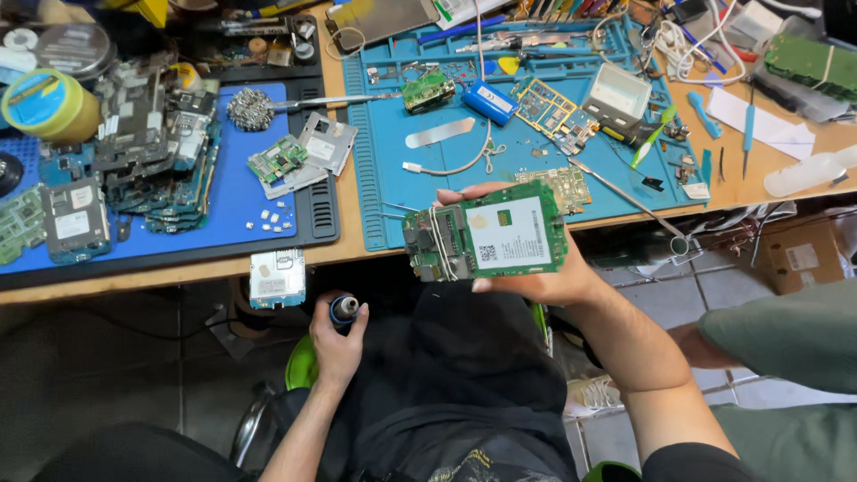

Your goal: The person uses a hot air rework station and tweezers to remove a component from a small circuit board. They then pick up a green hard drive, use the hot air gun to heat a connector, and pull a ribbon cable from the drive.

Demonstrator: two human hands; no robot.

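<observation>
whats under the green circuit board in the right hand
The right hand cups the green circuit board from below, fingers curling over its far edge. Beneath are dark lap fabric and the bench edge; the board's underside is hidden.

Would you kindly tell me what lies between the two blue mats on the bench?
In the head view, a strip of bare wooden bench separates the dark-blue mat from the light-blue mat.
</observation>
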